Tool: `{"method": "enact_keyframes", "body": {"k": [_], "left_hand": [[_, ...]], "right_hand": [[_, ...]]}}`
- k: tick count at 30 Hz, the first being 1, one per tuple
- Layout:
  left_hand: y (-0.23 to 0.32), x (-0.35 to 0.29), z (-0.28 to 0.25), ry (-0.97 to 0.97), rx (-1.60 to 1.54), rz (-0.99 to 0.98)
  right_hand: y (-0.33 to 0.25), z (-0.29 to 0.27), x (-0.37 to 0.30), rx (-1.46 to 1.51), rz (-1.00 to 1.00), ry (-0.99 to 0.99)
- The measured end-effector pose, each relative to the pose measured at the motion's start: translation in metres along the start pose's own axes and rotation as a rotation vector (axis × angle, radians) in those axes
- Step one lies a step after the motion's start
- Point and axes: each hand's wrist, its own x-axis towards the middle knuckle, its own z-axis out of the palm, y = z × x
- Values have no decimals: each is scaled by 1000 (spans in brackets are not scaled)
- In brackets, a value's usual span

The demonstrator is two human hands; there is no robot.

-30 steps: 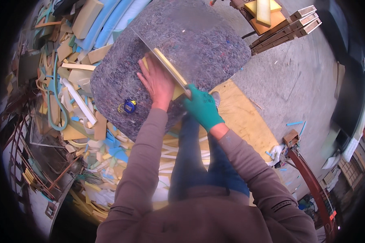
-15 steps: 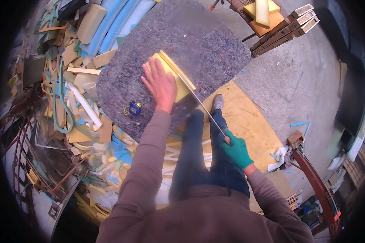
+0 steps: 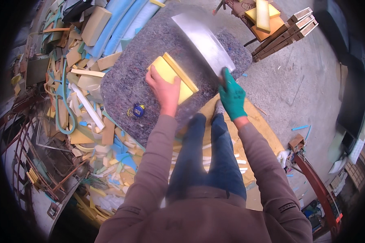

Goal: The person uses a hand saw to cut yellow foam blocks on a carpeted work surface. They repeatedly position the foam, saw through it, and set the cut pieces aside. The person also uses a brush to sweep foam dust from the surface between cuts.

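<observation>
**Yellow foam block under a broad steel blade on a felt-covered table**

The yellow foam block (image 3: 172, 79), a flat rectangle with a darker yellow strip along its far edge, lies near the middle of the grey felt table (image 3: 121, 89). My bare left hand (image 3: 165, 90) lies flat on the block's near end, fingers spread narrowly and pressing it down. My right hand (image 3: 232, 96), in a green knitted glove, is closed around the handle of the long steel blade (image 3: 202, 38); the blade is wide, smooth and reflective, and slants away from my fist over the far side of the table, just beside the block's right corner. Whether its edge touches the foam I cannot tell.

The table covering is coarse, mottled grey felt with rounded corners. A small blue tape measure (image 3: 138, 110) sits on it near my left forearm. To the left, a loose heap of foam offcuts (image 3: 81, 81) in tan, blue and white lies piled against the table: strips, wedges and slabs. Beyond the table's far right corner, wooden slats (image 3: 290, 26) and more yellow foam pieces (image 3: 263, 14) rest on a stand. The floor is bare grey concrete (image 3: 288, 85).
</observation>
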Motion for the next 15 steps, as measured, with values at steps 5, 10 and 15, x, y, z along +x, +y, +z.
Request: {"method": "enact_keyframes", "body": {"k": [5,10,15], "left_hand": [[-7,7,-9,-72,-266,-212],[-19,10,-21,-100,-457,-225],[-42,5,-48,-217,-1011,-413]], "right_hand": [[-43,28,13,-234,-46,-47],[-83,59,22,-127,-44,-229],[-90,66,47,-183,20,-470]]}}
